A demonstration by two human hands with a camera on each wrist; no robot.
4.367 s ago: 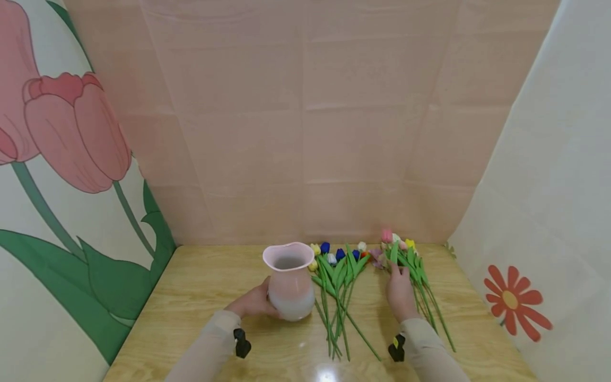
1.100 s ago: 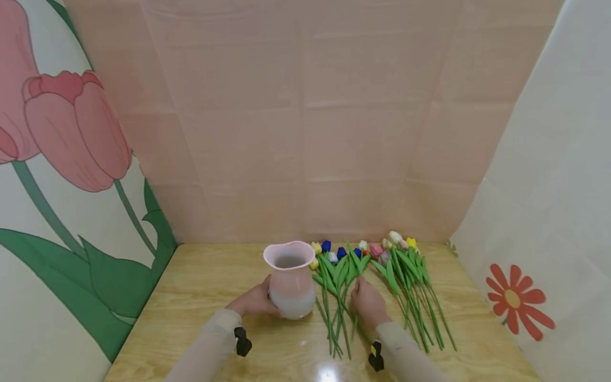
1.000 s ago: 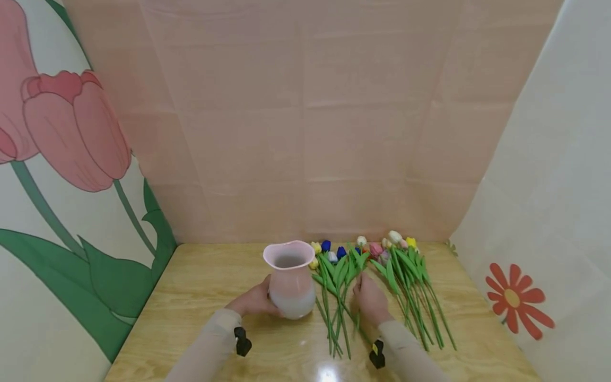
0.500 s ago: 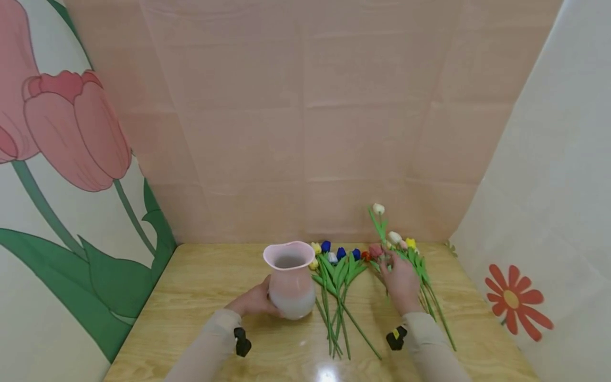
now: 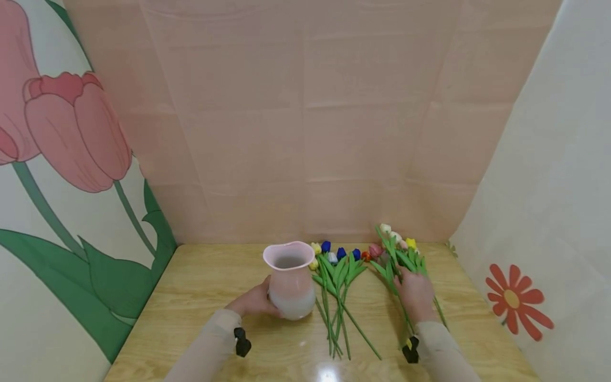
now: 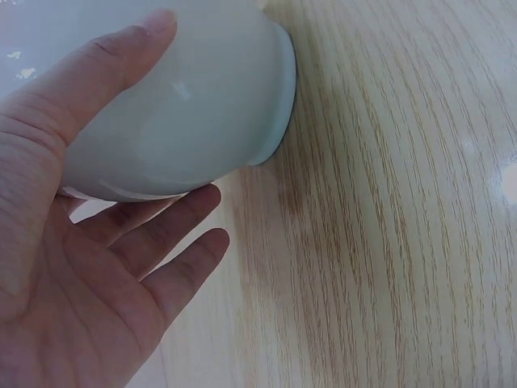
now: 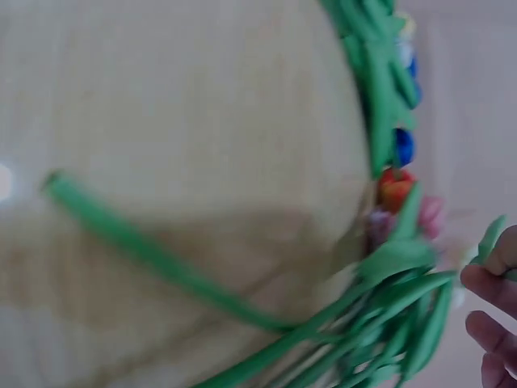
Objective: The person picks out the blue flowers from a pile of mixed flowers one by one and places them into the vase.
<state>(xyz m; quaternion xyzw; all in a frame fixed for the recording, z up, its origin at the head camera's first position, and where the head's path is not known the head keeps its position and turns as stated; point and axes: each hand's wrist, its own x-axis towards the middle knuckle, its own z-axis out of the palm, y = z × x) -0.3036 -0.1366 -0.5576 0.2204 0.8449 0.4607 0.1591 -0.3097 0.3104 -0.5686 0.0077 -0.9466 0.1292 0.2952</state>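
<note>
The left hand cups the vase; the outstretched right hand, back upward, pinches a white tulip.

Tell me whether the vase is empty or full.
Empty, it seems: in the head view, nothing sticks out of the vase, and the flowers in view are outside it. Its inner bottom is hidden.

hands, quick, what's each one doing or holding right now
Left hand: holding the vase by its side.
Right hand: pinching greenery, apparently of a white tulip.
</note>
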